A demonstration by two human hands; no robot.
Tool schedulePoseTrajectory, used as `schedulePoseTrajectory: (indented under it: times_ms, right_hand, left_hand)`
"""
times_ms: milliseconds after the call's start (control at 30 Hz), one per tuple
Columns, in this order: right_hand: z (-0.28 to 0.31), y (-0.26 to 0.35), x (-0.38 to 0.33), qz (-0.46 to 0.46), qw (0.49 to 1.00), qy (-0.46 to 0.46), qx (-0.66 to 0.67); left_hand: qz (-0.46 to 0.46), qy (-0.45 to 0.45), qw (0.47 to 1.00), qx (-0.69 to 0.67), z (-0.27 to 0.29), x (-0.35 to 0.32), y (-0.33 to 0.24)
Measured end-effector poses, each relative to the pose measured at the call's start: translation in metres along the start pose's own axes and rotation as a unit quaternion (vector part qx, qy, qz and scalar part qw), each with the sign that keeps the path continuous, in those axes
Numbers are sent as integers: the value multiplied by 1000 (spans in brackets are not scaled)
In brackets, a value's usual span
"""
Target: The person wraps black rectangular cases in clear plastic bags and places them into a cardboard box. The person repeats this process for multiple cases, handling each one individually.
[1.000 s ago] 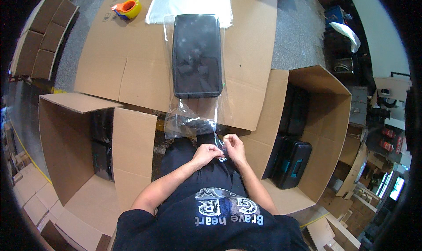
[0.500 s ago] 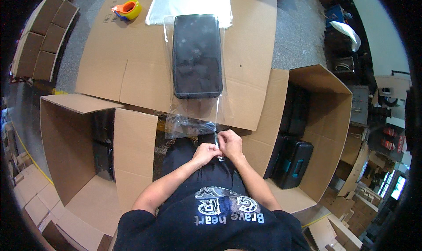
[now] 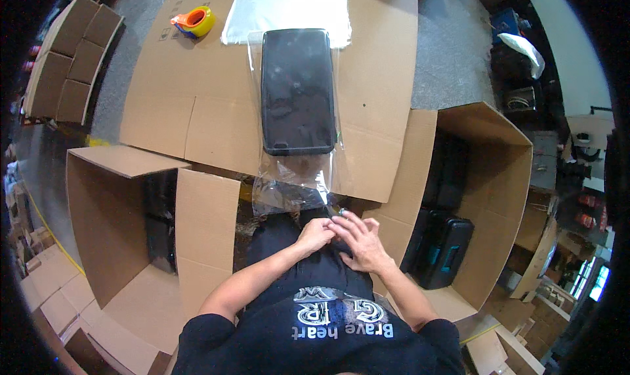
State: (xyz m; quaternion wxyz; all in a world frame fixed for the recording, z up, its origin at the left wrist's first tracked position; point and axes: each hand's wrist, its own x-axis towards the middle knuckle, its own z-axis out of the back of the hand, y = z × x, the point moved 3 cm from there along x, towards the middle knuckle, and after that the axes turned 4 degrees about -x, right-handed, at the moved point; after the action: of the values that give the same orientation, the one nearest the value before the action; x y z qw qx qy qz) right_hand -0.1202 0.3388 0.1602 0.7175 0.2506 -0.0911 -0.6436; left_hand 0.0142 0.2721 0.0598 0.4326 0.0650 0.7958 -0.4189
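A black hard case [image 3: 297, 93] lies flat inside a clear plastic bag [image 3: 275, 192] on the cardboard surface. The slack end of the bag droops over the near edge toward my lap, and a shiny twisted strand of it runs to my fingers. My left hand [image 3: 316, 234] is closed in a pinch, apparently on that bag edge; the fingertips are partly covered. Right beside it, my right hand [image 3: 362, 242] has its fingers stretched out and spread, the fingertips touching or overlapping the left ones.
A stack of clear plastic bags [image 3: 289, 11] lies beyond the case, with a yellow-and-orange tape dispenser [image 3: 199, 22] to its left. Open cartons stand at both sides: the left carton [image 3: 111, 224] and the right carton [image 3: 502, 198], each holding black cases [image 3: 447, 253].
My right hand has gone from a pinch to spread fingers and shifted slightly right. My left hand stays pinched near the bag's end. The whole view has shifted a little.
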Motion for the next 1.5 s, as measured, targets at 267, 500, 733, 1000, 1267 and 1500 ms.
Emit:
schedulePoseTrajectory:
  times_ms: [267, 500, 733, 1000, 1267, 1500]
  right_hand:
    - [-24, -14, 2, -24, 957, -288, 16]
    - [-10, -35, -1, -110, 938, -321, 72]
    - [-1, -55, 4, 8, 965, -260, 33]
    - [-1, -54, 7, 112, 984, -139, -18]
    - [-17, -62, -5, 62, 979, -187, 61]
    - [-7, -96, 15, -86, 930, -296, 202]
  left_hand:
    - [9, 17, 994, -111, -6, -11, -20]
    - [-184, -125, 962, 155, 69, -74, -33]
    - [-368, -148, 530, 749, 160, -87, -49]
    - [-538, 148, 568, 605, 35, -19, -167]
    - [-241, 32, 473, 847, 32, 88, -113]
    - [-184, 59, 725, 661, 69, 81, -86]
